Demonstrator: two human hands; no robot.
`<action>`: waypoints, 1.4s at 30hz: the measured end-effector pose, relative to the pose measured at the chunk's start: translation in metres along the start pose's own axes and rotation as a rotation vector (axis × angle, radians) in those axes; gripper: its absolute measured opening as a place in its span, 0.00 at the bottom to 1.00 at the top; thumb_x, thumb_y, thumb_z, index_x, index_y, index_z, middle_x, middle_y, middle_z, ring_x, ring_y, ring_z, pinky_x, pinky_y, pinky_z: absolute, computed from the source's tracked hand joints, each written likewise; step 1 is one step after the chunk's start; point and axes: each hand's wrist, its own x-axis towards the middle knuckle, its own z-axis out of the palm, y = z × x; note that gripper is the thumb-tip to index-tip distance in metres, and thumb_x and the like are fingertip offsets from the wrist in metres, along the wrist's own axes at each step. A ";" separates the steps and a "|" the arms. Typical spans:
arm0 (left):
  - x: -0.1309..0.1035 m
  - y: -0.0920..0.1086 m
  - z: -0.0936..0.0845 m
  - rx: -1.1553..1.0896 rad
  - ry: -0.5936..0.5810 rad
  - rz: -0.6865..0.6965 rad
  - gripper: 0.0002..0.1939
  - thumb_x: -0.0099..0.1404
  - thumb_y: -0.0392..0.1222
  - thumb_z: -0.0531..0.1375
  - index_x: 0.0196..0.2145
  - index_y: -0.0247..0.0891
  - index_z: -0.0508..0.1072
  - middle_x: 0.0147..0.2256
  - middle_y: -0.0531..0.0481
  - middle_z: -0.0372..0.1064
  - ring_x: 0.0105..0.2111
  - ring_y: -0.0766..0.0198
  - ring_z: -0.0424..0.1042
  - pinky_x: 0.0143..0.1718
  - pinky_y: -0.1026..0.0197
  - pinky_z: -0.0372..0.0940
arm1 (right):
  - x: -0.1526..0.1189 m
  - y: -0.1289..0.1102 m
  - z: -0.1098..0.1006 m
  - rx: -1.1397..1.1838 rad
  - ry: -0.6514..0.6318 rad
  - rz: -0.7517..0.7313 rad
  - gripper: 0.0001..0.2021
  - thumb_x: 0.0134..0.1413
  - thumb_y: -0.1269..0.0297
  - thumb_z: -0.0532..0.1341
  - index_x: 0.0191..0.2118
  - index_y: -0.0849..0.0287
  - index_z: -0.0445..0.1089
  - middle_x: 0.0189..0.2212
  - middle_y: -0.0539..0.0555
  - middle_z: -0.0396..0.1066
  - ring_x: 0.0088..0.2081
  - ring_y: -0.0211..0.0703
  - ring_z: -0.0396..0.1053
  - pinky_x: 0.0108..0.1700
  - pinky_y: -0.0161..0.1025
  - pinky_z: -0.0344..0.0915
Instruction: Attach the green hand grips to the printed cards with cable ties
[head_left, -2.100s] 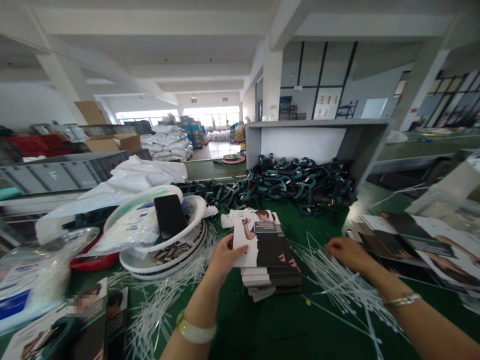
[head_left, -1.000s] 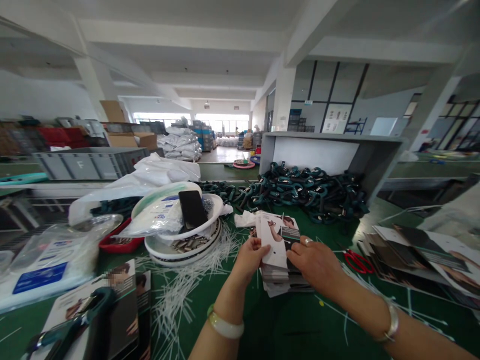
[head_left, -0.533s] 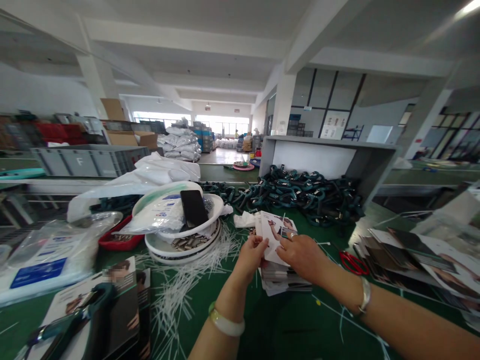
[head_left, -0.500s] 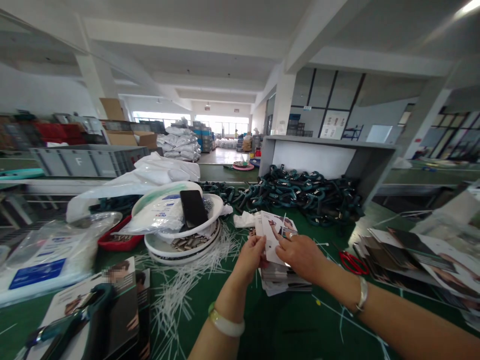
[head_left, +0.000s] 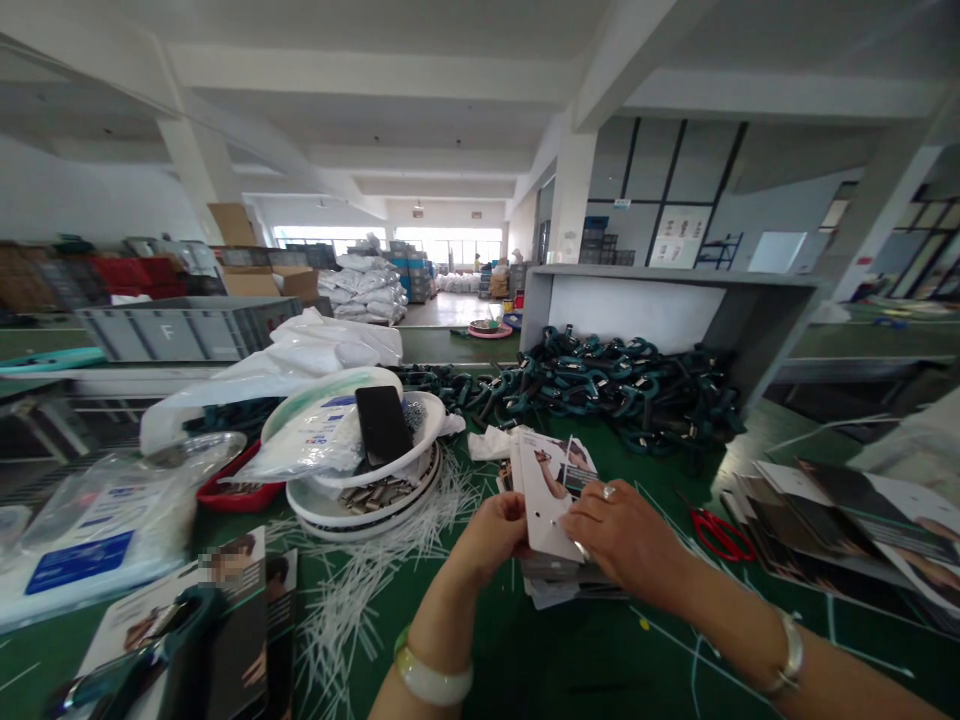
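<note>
My left hand and my right hand both grip one printed card, white with a figure and a dark panel, lifted and tilted above a stack of like cards on the green table. The left hand pinches the card's near left edge. My right hand holds its right side, a ring on one finger. White plastic ties lie scattered to the left of the stack.
Stacked white bowls hold a black phone and metal parts. A heap of teal and black hand grippers lies behind. Red scissors and more cards are at right; a packaged gripper at near left.
My right hand came from the ties at right to the card. Both hands lifted the top card off the stack and drew it slightly nearer.
</note>
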 end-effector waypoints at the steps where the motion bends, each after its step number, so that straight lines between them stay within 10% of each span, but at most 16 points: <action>1: -0.001 0.003 -0.001 0.000 0.037 0.016 0.11 0.44 0.39 0.66 0.26 0.33 0.71 0.21 0.54 0.68 0.18 0.72 0.64 0.21 0.69 0.59 | -0.004 -0.003 0.000 0.038 0.030 0.033 0.07 0.52 0.66 0.60 0.39 0.56 0.71 0.36 0.53 0.74 0.40 0.48 0.67 0.41 0.44 0.61; 18: -0.016 0.024 0.043 -0.231 0.080 0.359 0.17 0.50 0.50 0.66 0.35 0.37 0.74 0.29 0.52 0.68 0.26 0.71 0.66 0.27 0.69 0.66 | -0.026 0.004 0.026 0.202 0.605 0.367 0.12 0.58 0.66 0.52 0.46 0.61 0.67 0.40 0.59 0.72 0.44 0.47 0.68 0.46 0.46 0.66; 23: 0.007 0.023 0.062 -0.057 0.068 0.559 0.14 0.50 0.49 0.65 0.33 0.38 0.75 0.37 0.48 0.68 0.31 0.66 0.68 0.27 0.66 0.67 | -0.030 0.010 0.022 0.371 0.621 0.462 0.12 0.58 0.63 0.54 0.45 0.58 0.68 0.41 0.58 0.71 0.45 0.47 0.68 0.45 0.46 0.67; 33: 0.030 0.022 0.090 -0.281 -0.068 0.466 0.21 0.50 0.50 0.66 0.39 0.37 0.73 0.36 0.47 0.74 0.35 0.63 0.73 0.38 0.63 0.67 | -0.032 0.023 0.015 0.715 0.665 0.694 0.14 0.56 0.56 0.56 0.44 0.56 0.70 0.41 0.57 0.72 0.42 0.47 0.70 0.42 0.43 0.69; 42: 0.037 0.029 0.094 -0.433 0.128 0.452 0.21 0.46 0.54 0.67 0.30 0.36 0.67 0.25 0.53 0.71 0.21 0.71 0.68 0.23 0.69 0.63 | -0.028 0.017 0.015 0.981 0.679 0.769 0.19 0.52 0.51 0.58 0.45 0.57 0.70 0.29 0.53 0.75 0.29 0.45 0.72 0.24 0.37 0.70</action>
